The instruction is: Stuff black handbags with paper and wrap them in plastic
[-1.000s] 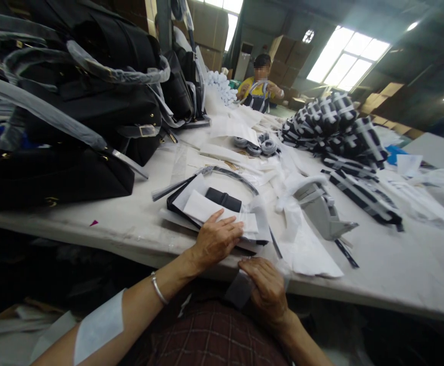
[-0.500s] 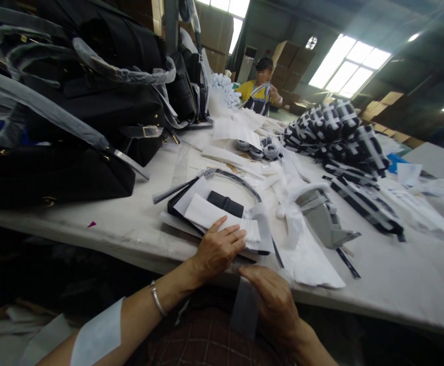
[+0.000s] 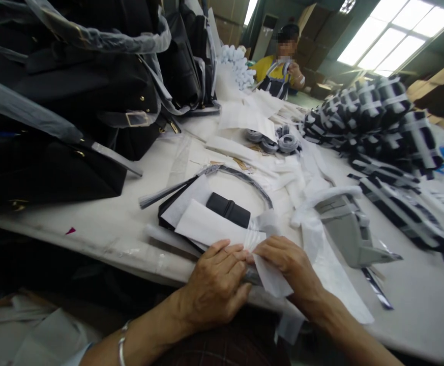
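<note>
A small black handbag (image 3: 228,209) lies flat near the table's front edge, partly covered by a folded white foam sheet (image 3: 202,223). Its film-wrapped handle (image 3: 244,178) arches behind it. My left hand (image 3: 216,279) holds the bag's near side, fingers together over the sheet's lower edge and thumb lower down, its grip partly hidden. Close beside those fingertips, my right hand (image 3: 288,264) pinches a translucent strip (image 3: 273,277) against the sheet's right end. More translucent film (image 3: 288,325) hangs below the table edge.
Large black bags (image 3: 103,101) crowd the left. A grey tape dispenser (image 3: 344,229) stands right of the handbag. Farther back are grey rolls (image 3: 287,143), white paper (image 3: 244,119) and a pile of black wrapped bundles (image 3: 374,117). A person in yellow (image 3: 265,68) works across the table.
My right hand has risen from below the table edge to the sheet's right end, bringing the strip. My left hand has shifted lower on the bag. The view has moved closer and turned.
</note>
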Demonstrator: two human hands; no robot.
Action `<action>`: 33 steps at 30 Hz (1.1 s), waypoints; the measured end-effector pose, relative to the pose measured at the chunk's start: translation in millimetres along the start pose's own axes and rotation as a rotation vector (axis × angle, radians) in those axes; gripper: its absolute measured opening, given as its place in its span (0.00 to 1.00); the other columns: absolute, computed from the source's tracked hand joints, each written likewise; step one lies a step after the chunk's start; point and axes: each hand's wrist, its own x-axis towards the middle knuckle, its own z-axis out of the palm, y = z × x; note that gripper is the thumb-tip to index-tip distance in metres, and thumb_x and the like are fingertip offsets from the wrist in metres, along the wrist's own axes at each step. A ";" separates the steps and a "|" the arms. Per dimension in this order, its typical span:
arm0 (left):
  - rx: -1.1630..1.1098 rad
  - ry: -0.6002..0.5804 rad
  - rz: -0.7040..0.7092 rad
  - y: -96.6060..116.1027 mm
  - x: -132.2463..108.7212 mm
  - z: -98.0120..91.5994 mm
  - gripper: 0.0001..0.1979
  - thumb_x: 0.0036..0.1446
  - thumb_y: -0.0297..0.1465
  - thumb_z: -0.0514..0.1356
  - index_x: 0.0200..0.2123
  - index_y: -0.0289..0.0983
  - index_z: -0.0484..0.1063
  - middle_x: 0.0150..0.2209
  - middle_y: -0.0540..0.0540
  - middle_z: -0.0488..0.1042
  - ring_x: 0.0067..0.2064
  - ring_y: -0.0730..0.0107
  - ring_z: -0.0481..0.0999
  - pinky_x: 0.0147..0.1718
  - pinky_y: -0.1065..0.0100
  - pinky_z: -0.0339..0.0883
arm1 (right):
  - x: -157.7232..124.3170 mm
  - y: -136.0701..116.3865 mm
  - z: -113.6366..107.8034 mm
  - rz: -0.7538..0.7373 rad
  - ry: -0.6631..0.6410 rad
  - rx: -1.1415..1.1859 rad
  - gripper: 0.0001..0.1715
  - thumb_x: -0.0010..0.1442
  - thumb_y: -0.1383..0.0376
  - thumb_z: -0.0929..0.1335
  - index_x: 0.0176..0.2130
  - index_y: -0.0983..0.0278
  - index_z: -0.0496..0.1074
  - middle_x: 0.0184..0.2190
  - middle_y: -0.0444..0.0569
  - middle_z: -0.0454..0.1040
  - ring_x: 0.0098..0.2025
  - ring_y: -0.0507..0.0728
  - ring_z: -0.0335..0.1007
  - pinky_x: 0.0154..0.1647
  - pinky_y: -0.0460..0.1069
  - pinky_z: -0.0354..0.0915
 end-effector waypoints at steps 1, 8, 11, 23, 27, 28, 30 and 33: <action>0.003 0.011 -0.021 1.8 1.6 1.1 0.13 0.62 0.35 0.58 0.46 0.34 0.72 0.47 0.43 0.78 0.54 0.62 0.74 0.60 0.57 0.59 | 3.2 3.6 -0.5 0.029 -0.042 0.033 0.14 0.68 0.66 0.64 0.32 0.62 0.76 0.28 0.47 0.74 0.33 0.55 0.69 0.35 0.49 0.63; 0.115 0.116 -0.075 5.4 9.9 18.2 0.04 0.62 0.26 0.58 0.33 0.36 0.69 0.37 0.46 0.78 0.44 0.66 0.77 0.52 0.59 0.64 | 17.3 26.1 1.1 0.069 -0.090 0.098 0.12 0.65 0.67 0.66 0.32 0.62 0.76 0.30 0.48 0.74 0.35 0.56 0.68 0.38 0.50 0.61; 0.113 0.100 -0.078 4.9 11.3 17.7 0.04 0.61 0.25 0.57 0.33 0.35 0.69 0.34 0.47 0.77 0.44 0.66 0.77 0.50 0.60 0.64 | 21.3 38.0 7.2 0.114 -0.008 0.072 0.08 0.60 0.66 0.72 0.28 0.61 0.75 0.28 0.45 0.73 0.34 0.55 0.68 0.38 0.50 0.58; 0.169 0.031 -0.051 4.8 15.2 10.0 0.08 0.63 0.27 0.57 0.44 0.36 0.75 0.41 0.45 0.78 0.47 0.67 0.76 0.51 0.62 0.62 | 46.7 53.4 -1.0 -0.009 0.015 -0.146 0.14 0.59 0.61 0.75 0.25 0.63 0.73 0.26 0.44 0.71 0.33 0.55 0.65 0.38 0.52 0.50; 0.197 0.021 -0.025 4.8 15.1 10.0 0.09 0.64 0.28 0.56 0.43 0.37 0.75 0.50 0.45 0.77 0.49 0.67 0.75 0.52 0.62 0.61 | 59.0 62.8 -1.0 0.129 -0.106 -0.035 0.18 0.52 0.58 0.78 0.23 0.63 0.72 0.25 0.41 0.71 0.31 0.52 0.66 0.37 0.50 0.52; 0.208 0.013 -0.021 4.8 15.3 10.1 0.09 0.65 0.28 0.56 0.43 0.37 0.75 0.50 0.46 0.78 0.50 0.67 0.75 0.51 0.62 0.61 | 61.2 65.1 -1.2 0.169 -0.129 -0.008 0.19 0.51 0.57 0.79 0.22 0.63 0.71 0.24 0.40 0.71 0.30 0.51 0.66 0.36 0.49 0.53; 0.221 0.002 -0.020 4.7 16.1 10.4 0.09 0.66 0.30 0.55 0.44 0.38 0.75 0.49 0.47 0.78 0.50 0.67 0.75 0.51 0.62 0.61 | 64.6 69.4 -3.4 0.238 -0.170 0.030 0.20 0.50 0.56 0.79 0.21 0.63 0.71 0.23 0.39 0.70 0.27 0.50 0.64 0.32 0.48 0.53; 0.228 -0.007 -0.029 5.0 17.7 11.4 0.12 0.66 0.30 0.55 0.50 0.38 0.73 0.48 0.48 0.78 0.49 0.68 0.75 0.50 0.63 0.62 | 67.5 74.9 -10.7 0.288 -0.266 0.156 0.13 0.55 0.60 0.75 0.23 0.62 0.74 0.24 0.39 0.71 0.26 0.50 0.65 0.28 0.47 0.54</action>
